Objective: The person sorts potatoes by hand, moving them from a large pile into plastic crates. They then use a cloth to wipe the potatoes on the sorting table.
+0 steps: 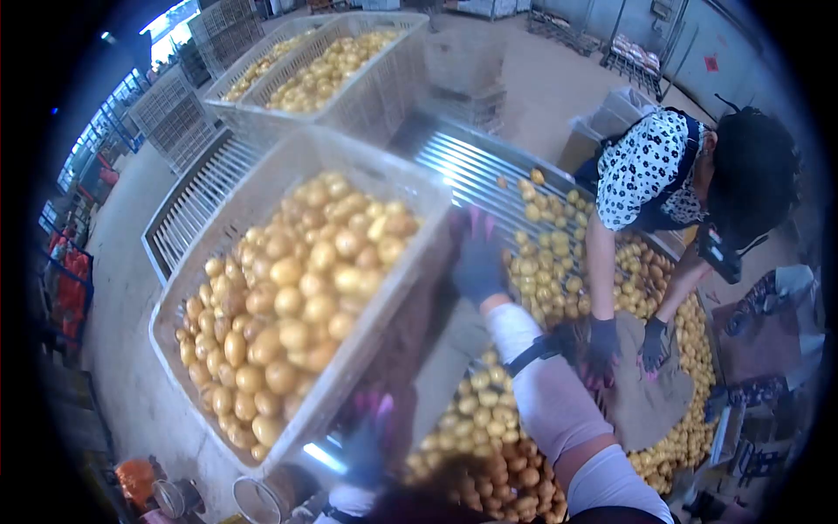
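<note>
A pale plastic crate [196, 397] full of round yellow-brown fruit [301, 301] stands tilted in this view, large in front of me. My right hand [480, 266], in a dark glove with pink fingertips, is beside the crate's far right corner, fingers stretched out. Down by the near end of the same side is my left hand [362, 445], gloved alike and smeared by motion; its grip is hidden. Beneath my right forearm, more loose yellow fruit [480, 397] covers the sorting surface.
Across from me a person [650, 175] bends over the fruit, gloved hands pressing a brown cloth [650, 380]. Slatted metal rails [471, 162] run behind the crate. Further back stand filled crates [367, 92] and stacked crates [170, 118]. Pails [257, 498] sit at lower left.
</note>
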`<state>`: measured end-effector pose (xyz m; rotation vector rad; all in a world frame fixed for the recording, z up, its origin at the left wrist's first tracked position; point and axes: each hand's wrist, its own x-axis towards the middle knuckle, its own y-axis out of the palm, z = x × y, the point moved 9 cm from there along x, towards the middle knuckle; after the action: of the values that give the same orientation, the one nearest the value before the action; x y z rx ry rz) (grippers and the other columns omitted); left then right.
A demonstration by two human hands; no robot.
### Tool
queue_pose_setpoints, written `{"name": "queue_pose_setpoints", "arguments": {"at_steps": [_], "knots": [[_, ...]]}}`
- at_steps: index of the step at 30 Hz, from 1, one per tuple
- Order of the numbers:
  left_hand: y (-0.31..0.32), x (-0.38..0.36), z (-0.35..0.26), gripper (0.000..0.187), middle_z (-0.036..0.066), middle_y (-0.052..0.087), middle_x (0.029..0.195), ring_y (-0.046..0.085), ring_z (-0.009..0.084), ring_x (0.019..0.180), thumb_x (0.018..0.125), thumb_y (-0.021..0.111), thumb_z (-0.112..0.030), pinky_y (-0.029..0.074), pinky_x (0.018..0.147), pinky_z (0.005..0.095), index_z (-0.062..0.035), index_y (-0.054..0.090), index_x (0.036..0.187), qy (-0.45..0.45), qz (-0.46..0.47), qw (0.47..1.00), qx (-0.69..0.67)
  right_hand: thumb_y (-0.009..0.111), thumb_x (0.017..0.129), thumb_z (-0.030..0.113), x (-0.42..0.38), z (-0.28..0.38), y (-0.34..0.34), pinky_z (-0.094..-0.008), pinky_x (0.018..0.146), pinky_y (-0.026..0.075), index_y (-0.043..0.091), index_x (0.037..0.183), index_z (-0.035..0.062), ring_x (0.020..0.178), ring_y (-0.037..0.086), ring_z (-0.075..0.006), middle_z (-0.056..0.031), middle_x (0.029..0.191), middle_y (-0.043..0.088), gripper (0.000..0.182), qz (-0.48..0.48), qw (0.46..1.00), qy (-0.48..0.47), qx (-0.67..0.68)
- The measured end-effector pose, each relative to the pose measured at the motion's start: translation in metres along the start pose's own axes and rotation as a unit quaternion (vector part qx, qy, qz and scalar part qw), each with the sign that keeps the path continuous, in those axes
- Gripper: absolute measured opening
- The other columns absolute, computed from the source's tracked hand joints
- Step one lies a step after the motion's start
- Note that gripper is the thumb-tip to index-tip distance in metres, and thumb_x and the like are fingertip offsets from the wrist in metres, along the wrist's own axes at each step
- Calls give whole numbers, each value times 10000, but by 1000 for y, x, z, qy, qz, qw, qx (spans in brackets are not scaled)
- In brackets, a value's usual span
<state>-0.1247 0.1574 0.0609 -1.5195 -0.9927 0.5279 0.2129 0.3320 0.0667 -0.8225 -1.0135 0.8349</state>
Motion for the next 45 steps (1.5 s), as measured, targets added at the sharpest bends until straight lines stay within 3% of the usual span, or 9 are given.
{"name": "queue_pose_setpoints", "arguments": {"at_steps": [2, 3, 11, 15, 19, 24, 35, 36, 45], "knots": [[48, -1, 2, 627, 232, 481, 1421, 427, 413, 1349, 921, 582, -338, 335, 1116, 505, 12, 451, 1425, 1, 94, 995, -44, 397, 1000, 380, -13, -64, 176, -535, 1212, 129, 181, 1605, 180, 1500, 149, -442, -158, 1646, 198, 673, 143, 972, 89, 161], [56, -1, 4, 681, 234, 470, 1437, 419, 422, 1355, 909, 587, -382, 319, 1120, 521, 19, 431, 1438, -9, 90, 996, -18, 408, 997, 421, -35, -47, 149, -559, 1211, 93, 186, 1602, 148, 1511, 124, -429, -159, 1645, 200, 700, 233, 964, 5, -131], [85, 10, 13, 944, 330, 248, 1552, 213, 467, 1467, 909, 605, -536, 132, 1205, 554, 66, 219, 1526, -77, 134, 988, -1, 439, 966, 473, 16, -58, 140, -572, 1217, 121, 317, 1536, 93, 1509, 152, -398, -133, 1614, 281, 696, 158, 984, -26, -76], [60, 31, -10, 907, 300, 500, 1368, 526, 475, 1190, 813, 693, -575, 430, 977, 554, 49, 437, 1420, -17, -2, 1000, 1, 445, 980, 415, -11, -50, 127, -575, 1213, 150, 373, 1514, 68, 1490, 228, -384, -138, 1587, 344, 640, 243, 951, 21, -191], [72, 30, -22, 893, 307, 581, 1223, 607, 450, 1043, 815, 752, -514, 509, 858, 480, 84, 438, 1398, -183, 241, 922, -243, 586, 868, 538, -78, -33, 113, -501, 1140, 336, 641, 1279, 5, 1306, 513, -407, -218, 1336, 607, 675, 211, 977, -22, -10], [93, -7, -78, 841, 254, 638, 1122, 656, 350, 963, 793, 814, -468, 523, 760, 461, 102, 490, 1319, 123, -24, 987, -105, 461, 838, 783, -169, -39, -11, -454, 1064, 418, 674, 1261, 105, 1280, 532, -332, -138, 1310, 626, 827, 374, 916, 109, 93], [98, -31, -235, 410, 165, 623, 1028, 637, 319, 955, 867, 759, -312, 502, 774, 420, -3, 594, 1078, 277, 238, 886, -285, 626, 933, 341, -374, -117, -173, -439, 946, 477, 666, 1133, 33, 1044, 620, -354, -168, 1083, 673, 369, 208, 961, 172, -64], [70, -29, -252, 394, 184, 622, 1103, 630, 333, 1025, 879, 742, -301, 503, 835, 413, -3, 605, 1098, 293, 186, 884, -315, 642, 916, 285, -371, -96, -247, -455, 819, 474, 654, 919, 34, 925, 605, -362, -137, 919, 637, 251, 16, 976, 219, -3], [79, -67, -347, 479, 175, 339, 1573, 328, 414, 1436, 905, 658, -400, 231, 1093, 729, -142, 584, 1302, 580, 261, 744, -205, 594, 928, 247, -586, -94, -238, -567, 1178, 213, 511, 1374, -18, 1427, 313, -465, -246, 1538, 363, 525, -44, 921, 380, -74]]}}
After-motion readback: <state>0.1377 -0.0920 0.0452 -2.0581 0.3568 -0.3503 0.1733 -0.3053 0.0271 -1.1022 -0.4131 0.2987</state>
